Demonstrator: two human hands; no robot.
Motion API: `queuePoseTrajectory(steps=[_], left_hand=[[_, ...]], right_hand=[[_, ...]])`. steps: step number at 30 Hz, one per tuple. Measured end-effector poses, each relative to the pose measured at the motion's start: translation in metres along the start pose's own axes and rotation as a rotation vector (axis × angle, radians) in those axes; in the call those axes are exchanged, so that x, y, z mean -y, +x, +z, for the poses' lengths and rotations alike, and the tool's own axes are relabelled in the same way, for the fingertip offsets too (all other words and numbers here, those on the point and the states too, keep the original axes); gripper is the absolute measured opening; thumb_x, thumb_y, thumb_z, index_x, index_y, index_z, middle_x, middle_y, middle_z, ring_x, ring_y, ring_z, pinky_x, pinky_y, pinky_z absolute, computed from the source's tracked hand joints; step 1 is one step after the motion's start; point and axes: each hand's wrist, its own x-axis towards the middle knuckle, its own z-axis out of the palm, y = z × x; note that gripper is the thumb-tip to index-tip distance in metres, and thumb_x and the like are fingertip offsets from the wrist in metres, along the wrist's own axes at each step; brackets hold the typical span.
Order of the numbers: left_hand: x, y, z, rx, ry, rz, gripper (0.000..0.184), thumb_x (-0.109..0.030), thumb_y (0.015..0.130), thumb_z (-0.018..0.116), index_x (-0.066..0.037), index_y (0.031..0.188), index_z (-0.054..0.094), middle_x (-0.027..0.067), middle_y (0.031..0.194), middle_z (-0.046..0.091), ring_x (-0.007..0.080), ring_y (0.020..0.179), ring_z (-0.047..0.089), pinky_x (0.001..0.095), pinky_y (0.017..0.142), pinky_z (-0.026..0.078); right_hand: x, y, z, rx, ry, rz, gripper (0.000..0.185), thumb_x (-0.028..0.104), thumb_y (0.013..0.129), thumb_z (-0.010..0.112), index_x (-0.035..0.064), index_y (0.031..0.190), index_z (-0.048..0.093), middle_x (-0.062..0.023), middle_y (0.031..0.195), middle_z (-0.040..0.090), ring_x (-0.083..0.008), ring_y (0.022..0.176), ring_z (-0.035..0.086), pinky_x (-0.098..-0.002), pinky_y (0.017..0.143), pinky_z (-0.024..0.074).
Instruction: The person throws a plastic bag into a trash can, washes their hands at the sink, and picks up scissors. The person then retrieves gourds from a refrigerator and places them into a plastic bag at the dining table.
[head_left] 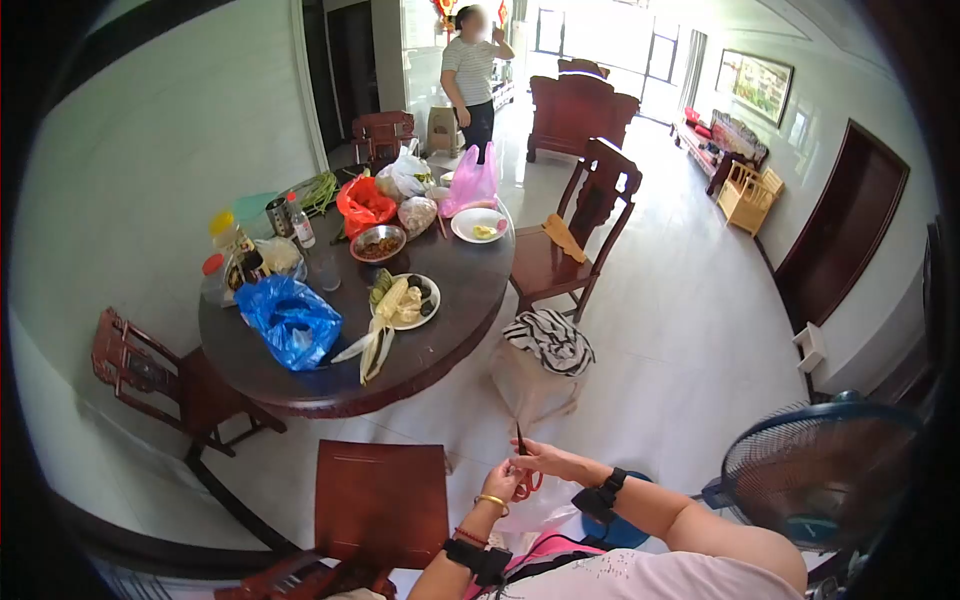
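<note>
Low in the middle of the view, my two hands are close together, nearly touching. My right hand (545, 459) is closed around a pair of scissors, whose dark tip points up and whose red handles (530, 486) hang below the fingers. My left hand (502, 481), with a gold bangle at its wrist, is closed beside them; whatever its fingers pinch is too small to make out. Below the hands are a translucent plastic bag (540, 513) and part of a blue tub (625, 530).
A round dark table (440, 345) bears bags, bottles, and dishes. Near my hands are a wooden chair (380, 500), a stool with striped cloth (550, 342) and a fan (820, 470). Another chair (560, 262) stands right of the table. A person (471, 75) stands at the back.
</note>
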Motion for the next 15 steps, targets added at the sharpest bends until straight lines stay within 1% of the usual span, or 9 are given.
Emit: queuePoseTrajectory(steps=[2, 3, 4, 5, 7, 8, 9, 11, 15], left_hand=[[-0.012, 0.011, -0.012, -0.015, -0.076, -0.054, 0.012, -0.02, 0.084, 0.047, -0.009, 0.084, 0.052, 0.0, 0.062, 0.05, 0.0117, 0.048, 0.05, 0.0239, 0.041, 0.041], [-0.017, 0.019, -0.018, -0.03, -0.074, -0.061, 0.012, -0.02, 0.084, 0.047, -0.009, 0.084, 0.052, 0.0, 0.062, 0.05, 0.0117, 0.048, 0.05, 0.0239, 0.041, 0.041], [-0.02, 0.025, -0.021, -0.031, -0.113, -0.073, 0.013, -0.02, 0.084, 0.047, -0.008, 0.084, 0.053, -0.0001, 0.06, 0.049, 0.0111, 0.047, 0.05, 0.0238, 0.041, 0.041], [-0.023, 0.031, -0.023, -0.033, -0.152, -0.082, 0.014, -0.02, 0.084, 0.047, -0.008, 0.084, 0.054, -0.0002, 0.059, 0.049, 0.0105, 0.047, 0.05, 0.0237, 0.041, 0.042], [-0.032, 0.04, -0.029, -0.055, -0.178, -0.086, 0.014, -0.022, 0.084, 0.048, -0.009, 0.084, 0.053, -0.0003, 0.058, 0.047, 0.011, 0.048, 0.05, 0.0247, 0.041, 0.042], [-0.039, 0.045, -0.029, -0.105, -0.246, -0.081, 0.013, -0.022, 0.084, 0.048, -0.009, 0.085, 0.053, -0.0005, 0.058, 0.047, 0.0111, 0.049, 0.05, 0.0249, 0.041, 0.041], [-0.047, 0.052, -0.032, -0.153, -0.309, -0.07, 0.013, -0.022, 0.083, 0.048, -0.01, 0.086, 0.052, -0.0006, 0.058, 0.047, 0.0112, 0.049, 0.05, 0.0251, 0.041, 0.041], [-0.052, 0.062, -0.04, -0.172, -0.417, -0.087, 0.011, -0.021, 0.084, 0.048, -0.011, 0.087, 0.051, -0.0009, 0.059, 0.047, 0.0116, 0.049, 0.05, 0.025, 0.041, 0.04], [-0.074, 0.075, -0.043, -0.262, -0.58, -0.069, 0.01, -0.019, 0.085, 0.046, -0.013, 0.092, 0.051, -0.0013, 0.059, 0.046, 0.0119, 0.05, 0.05, 0.0248, 0.041, 0.041]], right_hand=[[0.007, 0.023, -0.014, 0.091, -0.024, 0.033, 0.049, 0.034, 0.083, 0.05, 0.0024, 0.118, 0.037, -0.0064, 0.094, 0.054, -0.013, 0.086, 0.051, -0.0252, 0.068, 0.0432], [0.013, 0.032, -0.021, 0.182, -0.071, 0.079, 0.045, 0.034, 0.082, 0.05, 0.0035, 0.115, 0.041, -0.0066, 0.094, 0.054, -0.0131, 0.086, 0.051, -0.0259, 0.068, 0.0437], [0.018, 0.039, -0.028, 0.164, -0.201, 0.102, 0.036, 0.031, 0.081, 0.05, 0.0053, 0.106, 0.046, -0.0083, 0.087, 0.058, -0.0138, 0.079, 0.055, -0.0273, 0.063, 0.0452], [0.023, 0.051, -0.037, 0.183, -0.195, 0.101, 0.036, 0.031, 0.081, 0.05, 0.0053, 0.106, 0.046, -0.0083, 0.087, 0.058, -0.0138, 0.079, 0.055, -0.0273, 0.063, 0.0452], [0.03, 0.075, -0.052, 0.277, -0.456, 0.043, 0.033, 0.03, 0.08, 0.051, 0.0055, 0.101, 0.048, -0.0109, 0.081, 0.059, -0.0171, 0.07, 0.059, -0.029, 0.06, 0.0461], [0.035, 0.081, -0.059, 0.265, -0.373, -0.018, 0.03, 0.029, 0.079, 0.051, 0.0045, 0.097, 0.05, -0.0124, 0.08, 0.06, -0.021, 0.068, 0.06, -0.0305, 0.059, 0.0468], [0.034, 0.094, -0.068, 0.28, -0.458, -0.175, 0.028, 0.028, 0.079, 0.051, 0.004, 0.094, 0.052, -0.0122, 0.081, 0.06, -0.0204, 0.064, 0.06, -0.0311, 0.058, 0.0473], [0.034, 0.113, -0.082, 0.131, -0.506, -0.411, 0.03, 0.031, 0.077, 0.049, 0.0045, 0.09, 0.053, -0.0136, 0.076, 0.06, -0.0229, 0.057, 0.06, -0.0333, 0.057, 0.0476], [0.045, 0.14, -0.114, 0.138, -0.506, -0.292, 0.03, 0.03, 0.077, 0.049, 0.0035, 0.088, 0.055, -0.0128, 0.073, 0.061, -0.0226, 0.054, 0.059, -0.0329, 0.056, 0.0472]])
